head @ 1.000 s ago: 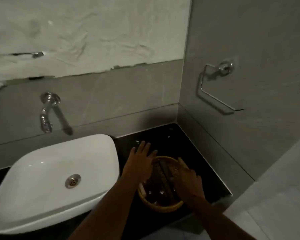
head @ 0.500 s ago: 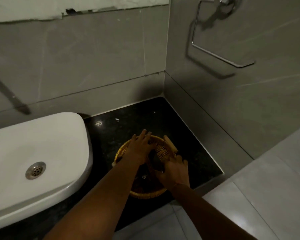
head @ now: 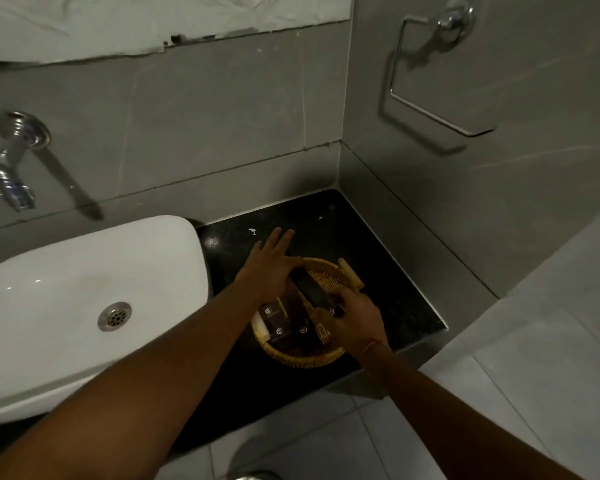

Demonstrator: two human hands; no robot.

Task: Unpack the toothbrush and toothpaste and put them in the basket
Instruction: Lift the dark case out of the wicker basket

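Note:
A round woven basket (head: pixel 303 358) stands on the black counter (head: pixel 388 289) right of the sink. Inside it lie several dark brown boxes (head: pixel 284 323) with small white logos. A long dark box (head: pixel 310 289) slants across the basket. My right hand (head: pixel 355 323) grips its near end. My left hand (head: pixel 269 268) rests on its far end, thumb against it and fingers spread over the basket's far rim. Whether this box holds the toothbrush or toothpaste cannot be told.
A white basin (head: pixel 84 296) with a metal drain fills the left. A chrome tap (head: pixel 14 161) juts from the back wall. A chrome ring holder (head: pixel 430 81) hangs on the right wall. The counter's front edge drops to a tiled floor (head: pixel 499 393).
Both hands stayed over the basket. The long dark box now shows between them, raised across the basket, and the boxes below are uncovered. The camera view shifted.

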